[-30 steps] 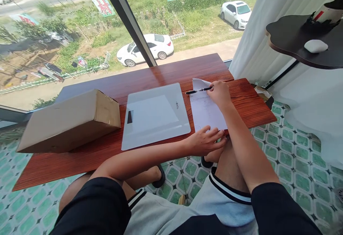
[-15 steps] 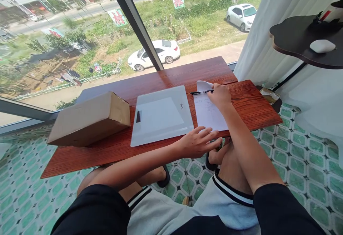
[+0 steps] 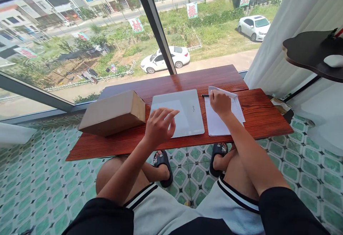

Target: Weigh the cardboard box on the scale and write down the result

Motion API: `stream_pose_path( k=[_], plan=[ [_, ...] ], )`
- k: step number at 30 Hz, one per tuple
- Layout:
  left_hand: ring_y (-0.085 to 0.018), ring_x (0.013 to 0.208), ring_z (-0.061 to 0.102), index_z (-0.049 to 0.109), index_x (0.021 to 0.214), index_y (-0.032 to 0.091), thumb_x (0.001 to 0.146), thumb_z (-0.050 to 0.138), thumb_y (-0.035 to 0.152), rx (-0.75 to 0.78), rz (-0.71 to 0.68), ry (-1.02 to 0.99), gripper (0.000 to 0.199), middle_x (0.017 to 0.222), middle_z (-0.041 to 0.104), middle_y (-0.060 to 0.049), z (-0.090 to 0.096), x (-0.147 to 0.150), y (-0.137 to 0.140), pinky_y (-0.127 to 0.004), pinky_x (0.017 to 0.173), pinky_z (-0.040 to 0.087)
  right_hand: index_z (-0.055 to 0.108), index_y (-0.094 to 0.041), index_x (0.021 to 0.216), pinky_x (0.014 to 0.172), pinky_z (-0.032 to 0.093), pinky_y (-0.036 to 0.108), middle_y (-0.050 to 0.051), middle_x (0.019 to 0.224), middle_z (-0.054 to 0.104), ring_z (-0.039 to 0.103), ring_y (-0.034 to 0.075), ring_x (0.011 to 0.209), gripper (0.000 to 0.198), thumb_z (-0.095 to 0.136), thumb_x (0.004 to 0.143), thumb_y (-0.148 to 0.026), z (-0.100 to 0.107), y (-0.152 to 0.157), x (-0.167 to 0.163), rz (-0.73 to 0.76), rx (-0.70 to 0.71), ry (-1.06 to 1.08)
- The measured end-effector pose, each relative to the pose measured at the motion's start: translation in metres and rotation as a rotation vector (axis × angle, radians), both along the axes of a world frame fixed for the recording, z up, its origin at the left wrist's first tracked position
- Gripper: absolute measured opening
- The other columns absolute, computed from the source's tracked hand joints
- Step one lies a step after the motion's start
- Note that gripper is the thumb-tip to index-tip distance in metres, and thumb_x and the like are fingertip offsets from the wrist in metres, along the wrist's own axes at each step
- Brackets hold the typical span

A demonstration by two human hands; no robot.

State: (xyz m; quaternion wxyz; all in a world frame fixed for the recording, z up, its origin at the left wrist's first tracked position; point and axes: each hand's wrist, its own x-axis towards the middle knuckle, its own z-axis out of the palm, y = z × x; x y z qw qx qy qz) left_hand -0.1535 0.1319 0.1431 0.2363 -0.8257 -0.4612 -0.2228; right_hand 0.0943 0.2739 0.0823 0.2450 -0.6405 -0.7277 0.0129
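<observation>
My left hand (image 3: 160, 123) is raised over the near-left part of a flat, white, glass-topped scale (image 3: 189, 115), its fingers apart and nothing in them. My right hand (image 3: 221, 103) is closed above white paper sheets (image 3: 218, 126) to the right of the scale. A sheet with a curled upper edge (image 3: 234, 95) shows on the far side of that hand. The dark end of a pen (image 3: 205, 95) sticks out to the left of my right hand; the rest is hidden. What those closed fingers hold, if anything, does not show.
A closed cardboard box (image 3: 112, 113) stands on the left of the red-brown wooden table (image 3: 177, 142). Behind the table is a large window with a dark frame post (image 3: 160, 31). A dark side table (image 3: 308, 49) and a white curtain (image 3: 273, 42) are at the right.
My left hand has moved left and up from the near edge by the papers to over the scale. My right hand has closed more, and a sheet now sticks out to its right.
</observation>
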Motion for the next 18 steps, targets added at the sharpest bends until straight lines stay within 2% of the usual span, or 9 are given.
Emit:
stream_pose_path(
  k=[4, 8, 13, 18],
  plan=[
    [-0.023, 0.096, 0.062, 0.066, 0.107, 0.021, 0.089, 0.049, 0.017, 0.01, 0.2, -0.091, 0.025, 0.094, 0.071, -0.005, 0.008, -0.037, -0.001, -0.037, 0.085, 0.046, 0.058, -0.013, 0.078, 0.057, 0.016, 0.03, 0.008, 0.072, 0.059, 0.041, 0.014, 0.059, 0.04, 0.033, 0.104, -0.03, -0.004, -0.003, -0.004, 0.044, 0.043, 0.001],
    [-0.025, 0.097, 0.062, 0.068, 0.101, 0.021, 0.091, 0.045, 0.022, -0.015, 0.369, -0.224, 0.025, 0.095, 0.072, -0.006, 0.011, -0.068, -0.001, -0.039, 0.087, 0.045, 0.053, -0.014, 0.075, 0.057, 0.018, 0.03, 0.009, 0.072, 0.057, 0.044, 0.016, 0.063, 0.038, 0.033, 0.102, -0.031, -0.01, -0.003, -0.007, 0.087, 0.105, 0.024],
    [-0.026, 0.097, 0.06, 0.068, 0.101, 0.022, 0.091, 0.043, 0.024, -0.001, 0.472, -0.357, 0.027, 0.094, 0.071, -0.008, 0.012, -0.092, -0.002, -0.042, 0.09, 0.045, 0.049, -0.016, 0.073, 0.058, 0.018, 0.029, 0.008, 0.073, 0.057, 0.047, 0.016, 0.068, 0.039, 0.03, 0.103, -0.033, -0.016, -0.004, -0.013, 0.127, 0.132, 0.003],
    [-0.027, 0.095, 0.059, 0.068, 0.098, 0.021, 0.09, 0.043, 0.024, 0.022, 0.51, -0.43, 0.026, 0.092, 0.069, -0.009, 0.008, -0.106, -0.007, -0.042, 0.089, 0.045, 0.05, -0.016, 0.074, 0.058, 0.019, 0.029, 0.007, 0.076, 0.059, 0.05, 0.016, 0.07, 0.038, 0.031, 0.102, -0.033, -0.016, -0.008, -0.018, 0.159, 0.122, -0.058]
  ],
)
